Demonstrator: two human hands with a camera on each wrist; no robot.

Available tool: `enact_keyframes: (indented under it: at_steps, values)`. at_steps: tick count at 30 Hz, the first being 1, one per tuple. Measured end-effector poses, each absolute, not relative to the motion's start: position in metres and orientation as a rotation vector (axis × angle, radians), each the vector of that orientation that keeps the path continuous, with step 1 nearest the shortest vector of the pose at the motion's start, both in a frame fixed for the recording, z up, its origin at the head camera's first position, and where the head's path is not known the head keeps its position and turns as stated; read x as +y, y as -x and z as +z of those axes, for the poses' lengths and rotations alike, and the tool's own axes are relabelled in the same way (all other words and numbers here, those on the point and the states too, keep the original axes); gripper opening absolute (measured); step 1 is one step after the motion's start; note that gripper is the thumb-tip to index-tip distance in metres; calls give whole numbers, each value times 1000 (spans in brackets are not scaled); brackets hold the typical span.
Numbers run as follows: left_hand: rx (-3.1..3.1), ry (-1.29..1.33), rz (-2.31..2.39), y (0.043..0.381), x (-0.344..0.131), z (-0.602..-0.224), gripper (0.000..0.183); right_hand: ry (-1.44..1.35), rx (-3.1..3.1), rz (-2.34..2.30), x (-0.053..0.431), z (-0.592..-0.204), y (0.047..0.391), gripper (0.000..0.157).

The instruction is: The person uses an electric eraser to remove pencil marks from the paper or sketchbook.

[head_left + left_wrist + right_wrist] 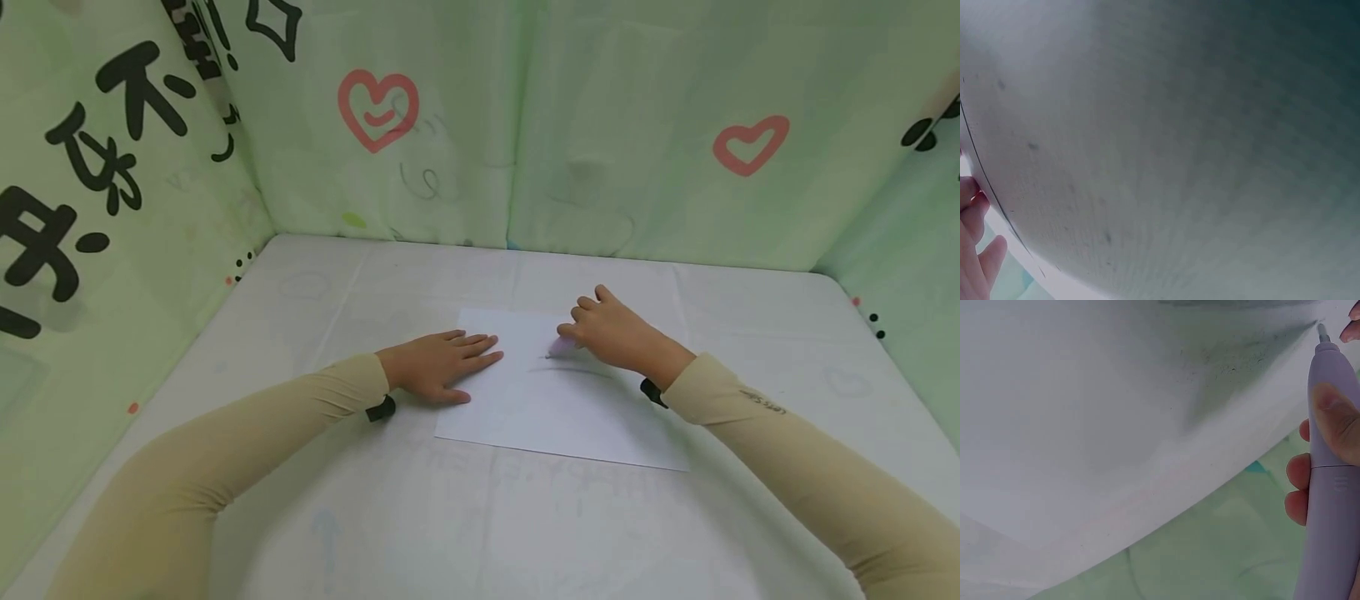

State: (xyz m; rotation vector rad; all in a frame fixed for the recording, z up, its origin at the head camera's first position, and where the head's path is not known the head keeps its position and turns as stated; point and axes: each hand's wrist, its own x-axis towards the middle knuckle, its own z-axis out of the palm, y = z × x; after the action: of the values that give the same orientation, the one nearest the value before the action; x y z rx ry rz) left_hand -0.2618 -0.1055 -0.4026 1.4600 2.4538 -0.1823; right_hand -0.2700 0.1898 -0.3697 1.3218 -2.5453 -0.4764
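Note:
A white sheet of paper (517, 417) lies on the table with grey marks (576, 370) on it. My left hand (441, 367) rests on the paper's left side, fingers spread and palm down. In my right hand (618, 333) I grip a lavender electric eraser (1330, 525), thumb on its front part and fingers curled round the body. Its narrow tip touches or nearly touches the paper beside a grey smudge (1235, 356) with dark crumbs. Fingertips (992, 253) of the left hand show at the edge of the left wrist view, which is mostly paper.
A white cloth covers the table (360, 517). Pale green curtains (615, 125) with red hearts and black characters stand round the back and sides. Dark wrist straps show at the left cuff (381, 409) and the right cuff (652, 392).

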Motion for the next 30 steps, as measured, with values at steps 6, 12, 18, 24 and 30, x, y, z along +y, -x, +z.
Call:
enact_keyframes:
  at_steps: [6, 12, 18, 24, 30]
  values:
    - [2456, -1450, -193, 262, -105, -402, 73, -1342, -2536, -447, 191, -371, 271, 23]
    - [2456, -1470, -192, 262, -105, -402, 73, -1330, -2524, -453, 188, -372, 272, 22]
    - [2450, -1470, -184, 262, -105, -402, 73, -1356, -2525, -433, 188, -373, 271, 20]
    - [2454, -1437, -187, 263, -104, -403, 73, -1330, -2523, -441, 188, -373, 272, 19]
    - [2456, -1432, -178, 262, -105, -403, 73, -1344, -2501, -446, 186, -373, 272, 21]
